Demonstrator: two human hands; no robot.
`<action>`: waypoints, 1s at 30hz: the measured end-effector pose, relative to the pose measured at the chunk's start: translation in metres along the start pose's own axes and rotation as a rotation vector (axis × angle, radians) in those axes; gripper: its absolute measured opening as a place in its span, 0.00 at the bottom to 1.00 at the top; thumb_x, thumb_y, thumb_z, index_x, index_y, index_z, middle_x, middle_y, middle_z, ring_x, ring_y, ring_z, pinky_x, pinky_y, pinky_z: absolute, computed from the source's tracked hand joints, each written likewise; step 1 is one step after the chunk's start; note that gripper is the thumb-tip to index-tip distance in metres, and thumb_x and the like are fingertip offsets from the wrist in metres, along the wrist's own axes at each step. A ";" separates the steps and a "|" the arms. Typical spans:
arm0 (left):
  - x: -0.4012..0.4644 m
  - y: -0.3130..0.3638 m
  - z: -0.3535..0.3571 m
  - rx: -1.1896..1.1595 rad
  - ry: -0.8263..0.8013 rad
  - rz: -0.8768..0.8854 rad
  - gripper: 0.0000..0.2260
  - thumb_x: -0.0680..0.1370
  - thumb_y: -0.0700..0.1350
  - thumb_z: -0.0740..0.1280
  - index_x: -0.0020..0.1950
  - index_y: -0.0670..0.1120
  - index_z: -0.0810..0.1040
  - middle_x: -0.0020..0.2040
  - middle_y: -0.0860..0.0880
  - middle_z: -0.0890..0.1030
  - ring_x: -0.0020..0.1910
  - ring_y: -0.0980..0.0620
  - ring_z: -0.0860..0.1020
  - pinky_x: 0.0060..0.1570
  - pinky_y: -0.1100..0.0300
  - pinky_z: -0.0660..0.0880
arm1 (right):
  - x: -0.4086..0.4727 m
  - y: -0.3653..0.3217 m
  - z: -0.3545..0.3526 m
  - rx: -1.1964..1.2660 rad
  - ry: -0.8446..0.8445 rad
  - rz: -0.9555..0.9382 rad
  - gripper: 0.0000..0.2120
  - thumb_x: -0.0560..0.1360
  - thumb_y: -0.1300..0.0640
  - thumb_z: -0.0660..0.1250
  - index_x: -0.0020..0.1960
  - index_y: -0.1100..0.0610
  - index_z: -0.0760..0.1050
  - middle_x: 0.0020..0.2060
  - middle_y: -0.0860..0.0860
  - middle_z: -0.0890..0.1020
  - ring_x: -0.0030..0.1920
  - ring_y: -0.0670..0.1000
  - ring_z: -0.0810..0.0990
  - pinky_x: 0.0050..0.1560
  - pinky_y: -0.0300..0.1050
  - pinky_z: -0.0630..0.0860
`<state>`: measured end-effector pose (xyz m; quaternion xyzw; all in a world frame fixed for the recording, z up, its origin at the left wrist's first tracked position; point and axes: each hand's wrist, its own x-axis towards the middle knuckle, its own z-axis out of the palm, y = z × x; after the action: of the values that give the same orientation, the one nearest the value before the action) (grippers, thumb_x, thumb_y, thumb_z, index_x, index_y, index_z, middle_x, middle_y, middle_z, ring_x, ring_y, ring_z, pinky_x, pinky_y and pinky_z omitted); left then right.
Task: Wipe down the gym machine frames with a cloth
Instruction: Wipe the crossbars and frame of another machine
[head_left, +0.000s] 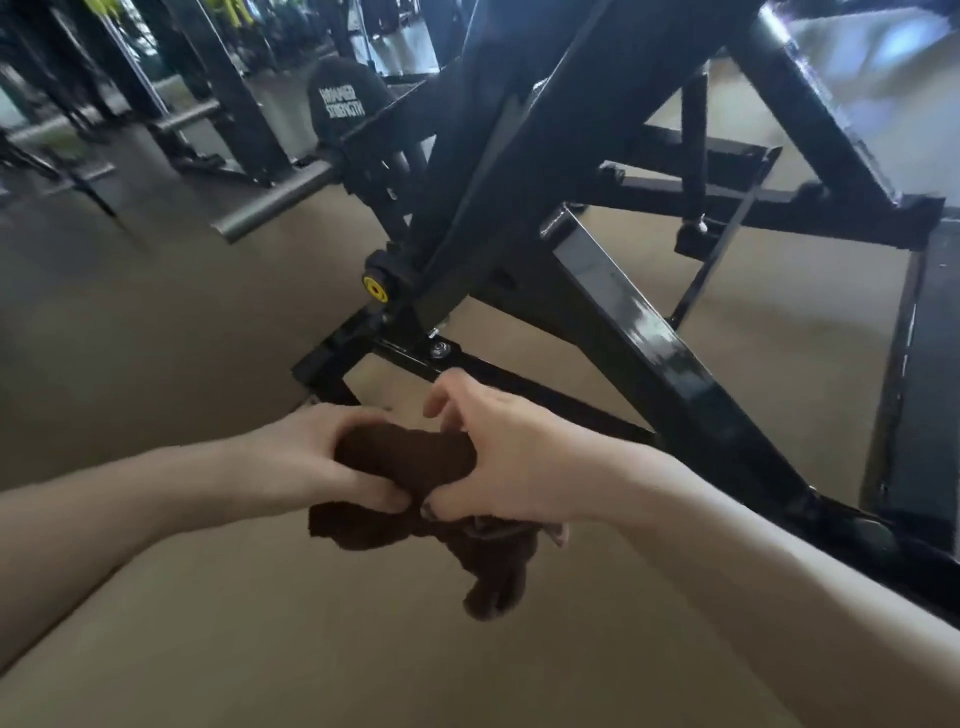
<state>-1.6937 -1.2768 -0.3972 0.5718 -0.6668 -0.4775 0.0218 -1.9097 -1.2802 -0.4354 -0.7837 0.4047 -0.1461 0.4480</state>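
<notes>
**Both hands bunching a dark cloth beside the black machine frame**

Head view: Two bare forearms are reaching in from the bottom corners and meeting in the middle of the picture. The left hand (317, 457) is gripping the cloth (410, 457) from the left, its thumb pressing on the near side and its fingers curling over the far side, clamped on the fabric. The right hand (498, 462) is holding the same cloth from the right; its thumb is pinching the fabric right next to the left thumb, while its index finger is lifting away from the bundle, bent and apart from the rest. How the remaining right fingers are lying under the cloth I cannot tell.

The cloth is dark brown and bunched into a thick roll between the two hands, with loose ends hanging below them over the tan floor (156, 338). It is being held in the air, in front of and apart from the machine frame (628, 332).

The frame is glossy black, with a thick slanted beam running down to the right past the right wrist and a thinner floor bar passing just behind the right hand's knuckles. A yellow-faced knob (376, 287) is sitting on the frame above the hands. Farther back, a black pad (343, 98) with white lettering is showing, and a grey bar (275, 208) is sticking out to the left. More racks are standing blurred in the far left background.
</notes>
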 end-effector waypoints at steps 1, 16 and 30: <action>0.001 -0.002 -0.001 -0.002 -0.020 0.005 0.14 0.66 0.52 0.82 0.48 0.60 0.83 0.49 0.51 0.86 0.51 0.52 0.85 0.52 0.55 0.80 | 0.000 0.004 0.003 -0.002 0.015 0.038 0.30 0.71 0.50 0.78 0.66 0.46 0.64 0.56 0.45 0.76 0.50 0.46 0.80 0.48 0.48 0.85; 0.043 -0.019 -0.049 -0.168 -0.100 -0.031 0.14 0.79 0.42 0.71 0.61 0.57 0.78 0.56 0.52 0.84 0.56 0.50 0.84 0.58 0.52 0.81 | 0.039 0.010 0.043 0.247 0.305 0.297 0.19 0.71 0.47 0.77 0.57 0.42 0.73 0.45 0.43 0.85 0.44 0.42 0.85 0.45 0.43 0.84; 0.126 -0.129 -0.160 -0.334 0.159 -0.121 0.05 0.80 0.42 0.67 0.54 0.50 0.80 0.50 0.45 0.85 0.48 0.46 0.84 0.41 0.56 0.83 | 0.183 -0.052 0.048 -0.692 0.475 0.339 0.32 0.80 0.58 0.68 0.80 0.52 0.60 0.75 0.49 0.69 0.75 0.51 0.67 0.72 0.47 0.68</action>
<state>-1.5496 -1.4592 -0.4610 0.6354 -0.5387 -0.5352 0.1403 -1.7394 -1.3783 -0.4443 -0.7548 0.6438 -0.1027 0.0719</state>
